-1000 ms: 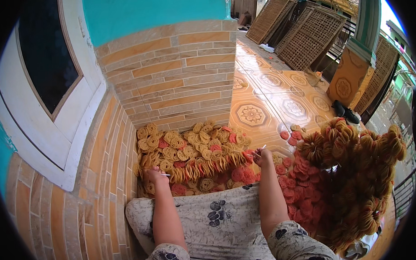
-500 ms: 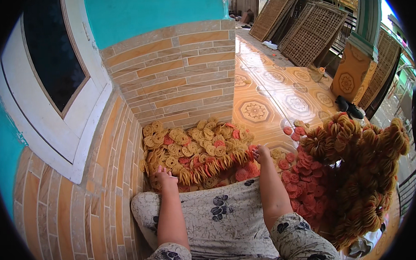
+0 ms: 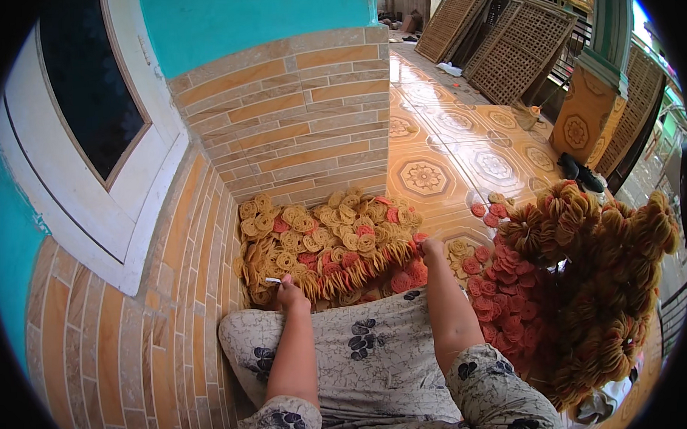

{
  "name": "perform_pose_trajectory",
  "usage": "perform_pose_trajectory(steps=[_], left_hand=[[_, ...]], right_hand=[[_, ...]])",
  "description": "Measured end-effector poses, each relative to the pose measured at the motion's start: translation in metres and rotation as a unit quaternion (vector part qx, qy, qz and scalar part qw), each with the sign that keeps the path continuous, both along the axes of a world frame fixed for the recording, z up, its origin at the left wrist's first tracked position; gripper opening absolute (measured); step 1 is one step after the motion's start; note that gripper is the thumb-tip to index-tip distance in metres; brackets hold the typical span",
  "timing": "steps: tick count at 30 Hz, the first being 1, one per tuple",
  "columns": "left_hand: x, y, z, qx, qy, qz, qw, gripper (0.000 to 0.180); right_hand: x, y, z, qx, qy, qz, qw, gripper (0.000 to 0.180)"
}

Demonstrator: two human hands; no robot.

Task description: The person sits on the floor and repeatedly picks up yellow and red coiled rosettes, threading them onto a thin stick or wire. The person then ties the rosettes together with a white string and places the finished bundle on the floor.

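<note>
A large bundled heap [image 3: 603, 281] was already stacked, loose woven discs [image 3: 329, 245] remained, the left hand [image 3: 289, 293] pinched a small pale tool [image 3: 273, 280], the right hand [image 3: 433, 249] gripped discs

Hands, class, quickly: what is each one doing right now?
Left hand: closed, pinching a small pale object; what it is cannot be told.
Right hand: on the heap of yellow and red round woven discs; grip cannot be told.

I see glossy glazed floor tiles [image 3: 462, 146] shining with reflected light, and a matt, rough-looking brick-tile wall [image 3: 295, 125]. The lap cloth [image 3: 363, 350] looks soft printed cotton. The round woven discs [image 3: 329, 241] look dry and fibrous, while the lattice panels [image 3: 519, 46] appear wooden.
</note>
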State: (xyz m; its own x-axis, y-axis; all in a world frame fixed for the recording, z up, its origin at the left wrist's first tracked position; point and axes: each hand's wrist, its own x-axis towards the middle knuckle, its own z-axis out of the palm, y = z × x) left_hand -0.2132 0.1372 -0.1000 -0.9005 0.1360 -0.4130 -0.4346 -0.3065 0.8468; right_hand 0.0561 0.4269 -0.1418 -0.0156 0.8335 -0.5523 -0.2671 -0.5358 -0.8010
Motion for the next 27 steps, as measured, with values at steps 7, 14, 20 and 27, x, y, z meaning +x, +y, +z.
perform_pose_trajectory(steps=[7,14,20,27], left_hand=[[0.016,-0.013,0.088,0.002,0.166,-0.188,0.968,0.036],[0.059,-0.057,0.255,-0.023,0.419,-0.426,0.801,0.023],[0.094,-0.086,0.294,0.036,0.330,-0.614,0.716,0.024],[0.124,-0.079,0.191,0.064,0.134,-0.622,0.769,0.017]], right_hand=[[0.008,-0.052,0.113,0.269,0.064,0.163,0.947,0.005],[0.037,-0.152,0.275,0.432,0.058,0.369,0.821,0.006],[0.070,-0.217,0.336,0.377,0.080,0.508,0.770,0.007],[0.046,-0.246,0.253,0.214,0.043,0.579,0.785,0.013]])
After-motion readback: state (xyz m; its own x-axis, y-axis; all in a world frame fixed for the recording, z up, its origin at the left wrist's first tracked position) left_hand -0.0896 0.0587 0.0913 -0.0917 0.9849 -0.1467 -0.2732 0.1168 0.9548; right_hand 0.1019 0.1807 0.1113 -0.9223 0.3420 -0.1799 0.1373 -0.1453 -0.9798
